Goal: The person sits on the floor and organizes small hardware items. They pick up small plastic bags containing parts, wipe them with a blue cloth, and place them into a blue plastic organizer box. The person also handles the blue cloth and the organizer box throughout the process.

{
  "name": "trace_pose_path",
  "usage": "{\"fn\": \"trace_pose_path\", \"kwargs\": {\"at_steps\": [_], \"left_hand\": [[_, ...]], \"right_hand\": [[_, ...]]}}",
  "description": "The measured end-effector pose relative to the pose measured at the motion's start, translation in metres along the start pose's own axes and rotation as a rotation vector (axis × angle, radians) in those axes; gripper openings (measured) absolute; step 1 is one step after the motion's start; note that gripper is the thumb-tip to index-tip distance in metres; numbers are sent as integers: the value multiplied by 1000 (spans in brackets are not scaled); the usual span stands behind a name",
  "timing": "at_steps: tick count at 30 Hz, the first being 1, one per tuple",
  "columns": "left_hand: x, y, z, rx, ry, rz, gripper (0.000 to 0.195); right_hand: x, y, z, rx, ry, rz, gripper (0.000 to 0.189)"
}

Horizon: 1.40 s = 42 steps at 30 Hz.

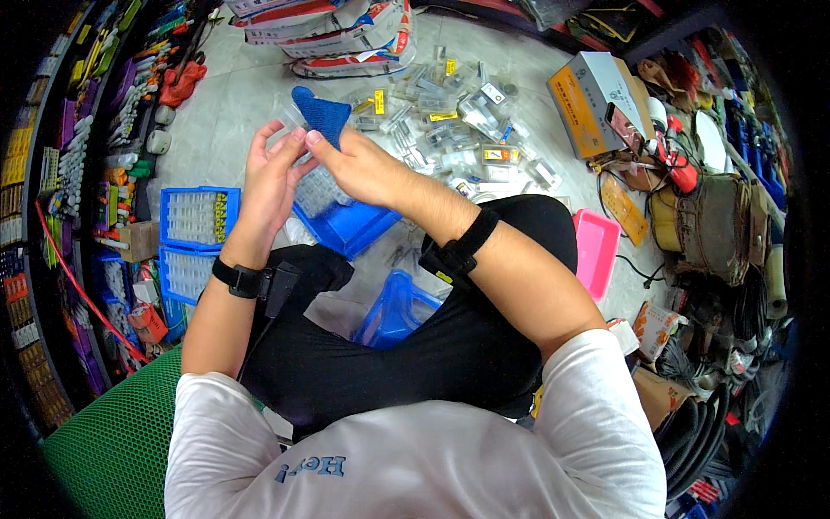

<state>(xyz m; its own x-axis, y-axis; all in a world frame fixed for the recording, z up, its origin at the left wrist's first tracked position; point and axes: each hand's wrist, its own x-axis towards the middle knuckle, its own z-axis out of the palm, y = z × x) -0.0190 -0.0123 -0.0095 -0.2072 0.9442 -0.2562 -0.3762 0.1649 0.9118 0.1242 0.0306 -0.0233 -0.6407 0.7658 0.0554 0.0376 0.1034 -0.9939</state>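
Observation:
Both hands are raised close together in front of me, above the blue trays. My left hand [275, 162] has its thumb and fingers on a small clear plastic case [293, 118]. My right hand [353, 159] holds a blue cloth [327, 115], and its thumb tip meets my left fingertips at the case. Below the hands, a blue plastic bin [350, 227] stands on the floor beside clear small cases [318, 191]. Many loose clear plastic cases [447, 136] lie in a heap beyond my right hand.
Blue trays of clear cases [194, 217] stand at the left, near packed shelves [84, 162]. Another blue bin [395, 311] lies between my legs. A pink tray [595, 253], a cardboard box [583, 107] and cable coils [697, 428] are at the right. Stacked bags [337, 32] stand ahead.

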Motion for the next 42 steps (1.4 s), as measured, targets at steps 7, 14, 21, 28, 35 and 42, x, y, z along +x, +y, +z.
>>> {"fn": "trace_pose_path", "kwargs": {"at_steps": [7, 14, 21, 28, 35, 42], "left_hand": [[-3, 0, 0, 119, 4, -41, 60], [17, 9, -37, -20, 39, 73, 29], [22, 20, -40, -331, 57, 75, 21], [14, 44, -41, -143, 125, 255, 25], [-11, 141, -105, 72, 120, 432, 40], [-5, 44, -175, 778, 186, 501, 46]], "right_hand": [[-3, -6, -4, 25, -28, -4, 49], [-6, -17, -2, -110, -56, -75, 43], [-7, -13, -2, 14, 100, -146, 45], [1, -31, -17, -51, 125, 323, 67], [7, -11, -49, 516, 441, 126, 43], [-1, -25, -49, 551, 501, 167, 43]]}}
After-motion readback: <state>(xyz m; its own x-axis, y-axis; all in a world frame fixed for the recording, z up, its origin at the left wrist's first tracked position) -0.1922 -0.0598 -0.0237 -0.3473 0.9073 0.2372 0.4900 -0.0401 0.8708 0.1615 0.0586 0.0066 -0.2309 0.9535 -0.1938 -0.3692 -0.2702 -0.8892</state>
